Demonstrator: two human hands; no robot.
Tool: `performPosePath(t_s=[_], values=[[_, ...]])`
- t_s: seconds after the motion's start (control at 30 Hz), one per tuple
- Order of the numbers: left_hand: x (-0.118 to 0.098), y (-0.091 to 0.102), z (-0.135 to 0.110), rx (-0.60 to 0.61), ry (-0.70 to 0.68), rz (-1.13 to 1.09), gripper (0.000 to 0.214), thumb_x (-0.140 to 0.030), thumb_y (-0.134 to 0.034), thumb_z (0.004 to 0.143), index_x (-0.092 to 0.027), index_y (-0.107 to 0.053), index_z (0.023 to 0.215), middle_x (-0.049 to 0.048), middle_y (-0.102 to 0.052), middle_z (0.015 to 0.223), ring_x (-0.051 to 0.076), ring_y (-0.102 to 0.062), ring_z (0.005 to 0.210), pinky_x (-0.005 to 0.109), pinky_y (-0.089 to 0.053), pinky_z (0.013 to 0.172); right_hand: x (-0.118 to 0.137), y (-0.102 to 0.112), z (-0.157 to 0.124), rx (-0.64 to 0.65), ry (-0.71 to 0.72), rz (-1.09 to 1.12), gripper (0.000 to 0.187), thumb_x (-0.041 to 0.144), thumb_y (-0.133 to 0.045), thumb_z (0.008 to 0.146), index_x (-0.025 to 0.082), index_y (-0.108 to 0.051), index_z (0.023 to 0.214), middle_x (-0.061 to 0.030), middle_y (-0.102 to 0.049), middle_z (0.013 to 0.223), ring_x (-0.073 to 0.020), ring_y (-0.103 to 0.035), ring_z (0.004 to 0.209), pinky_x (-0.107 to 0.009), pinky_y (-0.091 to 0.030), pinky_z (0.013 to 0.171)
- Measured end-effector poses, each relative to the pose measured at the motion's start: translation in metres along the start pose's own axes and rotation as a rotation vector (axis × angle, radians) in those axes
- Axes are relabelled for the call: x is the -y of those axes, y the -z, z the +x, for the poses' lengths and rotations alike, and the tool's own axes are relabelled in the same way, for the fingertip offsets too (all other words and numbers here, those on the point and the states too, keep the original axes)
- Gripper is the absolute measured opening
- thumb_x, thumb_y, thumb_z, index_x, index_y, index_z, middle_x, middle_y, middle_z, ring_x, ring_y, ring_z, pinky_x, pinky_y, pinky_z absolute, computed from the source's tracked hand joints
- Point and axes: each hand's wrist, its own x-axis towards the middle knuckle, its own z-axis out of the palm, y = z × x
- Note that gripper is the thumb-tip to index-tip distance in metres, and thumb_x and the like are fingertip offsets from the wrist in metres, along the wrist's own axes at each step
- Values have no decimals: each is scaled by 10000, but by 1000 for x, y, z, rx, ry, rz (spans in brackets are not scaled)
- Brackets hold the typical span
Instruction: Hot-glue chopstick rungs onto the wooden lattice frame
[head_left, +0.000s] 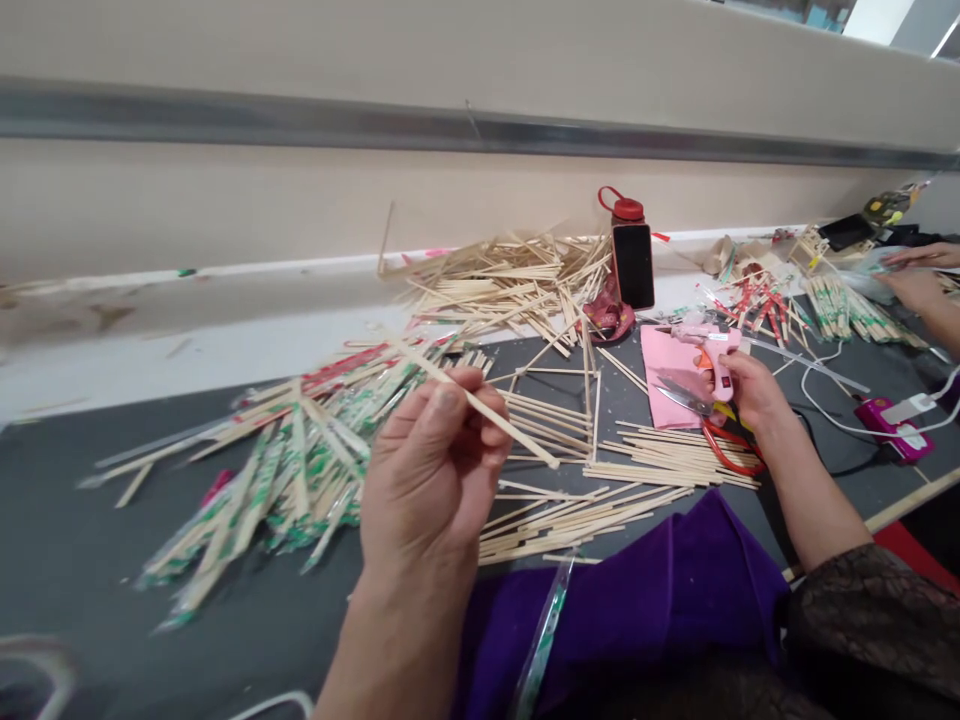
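My left hand (439,465) pinches a wooden chopstick (491,415) between thumb and fingers, held slantwise above the table. Over at the right, my right hand (754,385) is wrapped round the handle of a pink hot glue gun (718,355), its nozzle pointing left. Under the glue gun lies a pink sheet (667,400). Scissors (690,400) with orange handles rest partly on that sheet, just below my right hand. Loose chopsticks (667,455) lie in rows between my hands, beside a frame of joined sticks (596,410).
Wrapped chopsticks (255,500) pile up at left. Loose sticks (517,270) heap against the wall, near a red-capped bottle (628,210) and a phone (634,265). White cables run to a magenta power strip (892,430). Another person's hand (919,280) works at far right.
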Motion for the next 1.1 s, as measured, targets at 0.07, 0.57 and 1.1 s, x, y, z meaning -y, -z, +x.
performPosePath(t_s=[0.07,0.57,1.1], values=[[1,-1,0,-11,13,14,307,-388,-911,500,-221,-761,710,-25,-654,572,35,-492,420,102,-369,306,-2,3,1,-5,-5,-11,185,265,-633,655,139,-623,789,-23,-663,567,-117,-556,410,-217,-447,388],[8,-6,1,-57,35,33,344,-393,-930,436,-216,-761,678,-29,-640,546,30,-499,413,88,-374,312,-9,13,49,-58,-81,-165,118,222,-620,794,107,-643,783,-50,-667,534,-117,-577,402,-185,-445,370],[15,-2,5,-29,45,52,258,-359,-898,530,-218,-763,699,-7,-668,585,50,-521,422,113,-403,326,-8,18,74,-9,-195,-432,362,346,-577,922,158,-554,1230,-96,-579,1223,-215,-606,1033,-427,-528,861]])
